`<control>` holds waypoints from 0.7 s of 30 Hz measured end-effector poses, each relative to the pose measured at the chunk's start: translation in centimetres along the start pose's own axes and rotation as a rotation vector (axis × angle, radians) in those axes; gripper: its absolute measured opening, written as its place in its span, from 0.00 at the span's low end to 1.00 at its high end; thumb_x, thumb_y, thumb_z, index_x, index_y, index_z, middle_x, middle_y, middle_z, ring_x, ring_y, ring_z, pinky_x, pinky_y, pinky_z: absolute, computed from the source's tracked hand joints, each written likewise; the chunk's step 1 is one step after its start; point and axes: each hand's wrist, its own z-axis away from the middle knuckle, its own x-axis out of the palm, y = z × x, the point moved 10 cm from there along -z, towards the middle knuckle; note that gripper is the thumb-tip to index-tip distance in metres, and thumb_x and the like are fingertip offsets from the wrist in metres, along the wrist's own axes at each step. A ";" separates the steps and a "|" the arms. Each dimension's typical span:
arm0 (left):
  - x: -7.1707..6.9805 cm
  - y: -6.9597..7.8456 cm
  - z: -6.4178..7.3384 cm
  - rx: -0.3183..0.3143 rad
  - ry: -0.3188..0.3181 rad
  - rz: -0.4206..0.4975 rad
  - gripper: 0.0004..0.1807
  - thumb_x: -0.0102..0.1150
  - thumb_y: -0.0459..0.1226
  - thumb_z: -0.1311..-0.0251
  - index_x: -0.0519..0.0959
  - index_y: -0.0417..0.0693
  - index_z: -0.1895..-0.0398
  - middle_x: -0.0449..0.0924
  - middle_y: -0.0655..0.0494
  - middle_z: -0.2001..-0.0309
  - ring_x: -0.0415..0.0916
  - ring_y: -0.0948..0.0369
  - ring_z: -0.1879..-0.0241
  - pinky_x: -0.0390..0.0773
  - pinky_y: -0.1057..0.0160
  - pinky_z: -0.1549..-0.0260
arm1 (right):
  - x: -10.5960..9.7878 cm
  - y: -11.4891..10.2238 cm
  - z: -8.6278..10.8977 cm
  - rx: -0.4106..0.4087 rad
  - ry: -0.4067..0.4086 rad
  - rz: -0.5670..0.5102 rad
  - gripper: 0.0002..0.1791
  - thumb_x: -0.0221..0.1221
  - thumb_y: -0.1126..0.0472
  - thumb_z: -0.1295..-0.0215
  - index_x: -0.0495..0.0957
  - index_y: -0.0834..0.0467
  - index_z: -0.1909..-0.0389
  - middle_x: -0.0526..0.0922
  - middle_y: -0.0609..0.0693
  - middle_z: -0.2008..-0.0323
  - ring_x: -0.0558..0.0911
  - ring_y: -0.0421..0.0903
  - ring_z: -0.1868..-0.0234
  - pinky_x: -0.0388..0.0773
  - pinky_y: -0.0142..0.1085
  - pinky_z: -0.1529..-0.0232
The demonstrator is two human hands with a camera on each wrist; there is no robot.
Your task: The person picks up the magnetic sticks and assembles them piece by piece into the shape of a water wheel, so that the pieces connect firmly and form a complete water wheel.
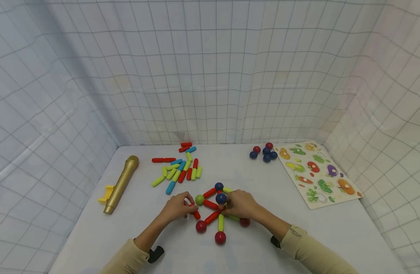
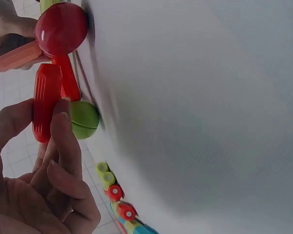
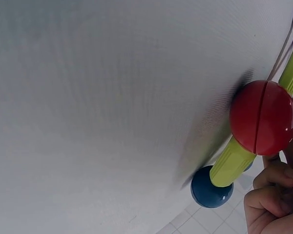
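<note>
As the white surface (image 1: 264, 179) spreads beneath, two sleeved arms (image 1: 316, 249) reach in over its near edge, their hands apart, backs upward. The left hand (image 1: 178, 206) angles toward the far right corner, thumb and fingers pinching a red stick (image 1: 197, 215); the right hand (image 1: 243, 205) points toward the left edge, fingers gripping the middle of a ball-and-stick frame (image 1: 211, 218), exactly which part being hidden. A raised blue ball (image 1: 221, 198) tops the frame, which sits toward the near edge. A picture board (image 1: 319, 177) lies along the right edge, and a gold tube (image 1: 120, 186) slants by the left. Toward the far edge lie loose sticks (image 1: 182, 176), left of centre, and loose balls (image 1: 266, 151), right of it. The pinched red stick is just beside the frame's left side, its long axis oblique, the free end pointing at the near edge and slightly rightward, near a red ball (image 1: 201, 227).
</note>
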 end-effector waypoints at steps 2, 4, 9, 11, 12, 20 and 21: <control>0.5 -0.1 -0.1 -0.018 -0.026 -0.002 0.15 0.69 0.44 0.45 0.76 0.48 0.60 0.80 0.56 0.75 0.74 0.60 0.77 0.74 0.66 0.74 | -0.1 0.0 0.0 -0.002 0.002 -0.004 0.11 0.72 0.51 0.49 0.85 0.50 0.68 0.77 0.38 0.81 0.72 0.36 0.76 0.69 0.28 0.75; 0.9 -0.3 -0.4 -0.037 -0.047 0.002 0.17 0.69 0.44 0.45 0.75 0.48 0.58 0.79 0.56 0.75 0.74 0.60 0.77 0.75 0.67 0.74 | -0.1 0.0 0.1 -0.004 0.002 -0.004 0.11 0.72 0.51 0.50 0.85 0.51 0.68 0.77 0.38 0.81 0.72 0.36 0.76 0.68 0.28 0.75; 1.5 -0.8 -0.8 -0.072 -0.074 0.039 0.28 0.69 0.45 0.45 0.68 0.47 0.46 0.78 0.54 0.74 0.74 0.59 0.77 0.74 0.66 0.72 | 0.0 0.0 0.2 -0.007 0.002 -0.011 0.12 0.72 0.50 0.50 0.85 0.51 0.68 0.77 0.38 0.81 0.71 0.36 0.76 0.68 0.28 0.76; 1.6 -0.8 -1.0 -0.067 -0.081 0.048 0.33 0.69 0.46 0.45 0.65 0.46 0.40 0.78 0.54 0.74 0.74 0.59 0.76 0.74 0.65 0.71 | 0.0 0.1 0.1 -0.006 0.001 -0.012 0.12 0.72 0.50 0.50 0.85 0.51 0.68 0.77 0.38 0.81 0.71 0.36 0.76 0.67 0.28 0.76; 1.7 -0.7 -1.1 -0.063 -0.084 0.049 0.35 0.69 0.46 0.45 0.63 0.46 0.38 0.78 0.54 0.74 0.74 0.59 0.76 0.73 0.65 0.71 | 0.0 0.1 0.1 -0.005 0.001 -0.011 0.12 0.72 0.50 0.50 0.85 0.51 0.68 0.77 0.37 0.81 0.71 0.36 0.76 0.67 0.28 0.76; 2.0 0.0 -2.7 -0.062 -0.109 0.028 0.43 0.70 0.45 0.46 0.59 0.46 0.31 0.75 0.51 0.71 0.73 0.59 0.73 0.73 0.66 0.71 | -0.1 0.0 0.2 0.011 -0.001 -0.005 0.13 0.72 0.49 0.50 0.84 0.51 0.67 0.76 0.37 0.81 0.71 0.36 0.76 0.68 0.28 0.76; 2.0 0.2 -3.0 -0.057 -0.107 0.023 0.42 0.69 0.45 0.46 0.59 0.46 0.31 0.75 0.51 0.70 0.73 0.59 0.73 0.73 0.66 0.71 | -0.1 0.0 0.2 0.013 -0.002 0.000 0.13 0.72 0.49 0.50 0.84 0.50 0.68 0.76 0.37 0.80 0.71 0.36 0.76 0.68 0.28 0.77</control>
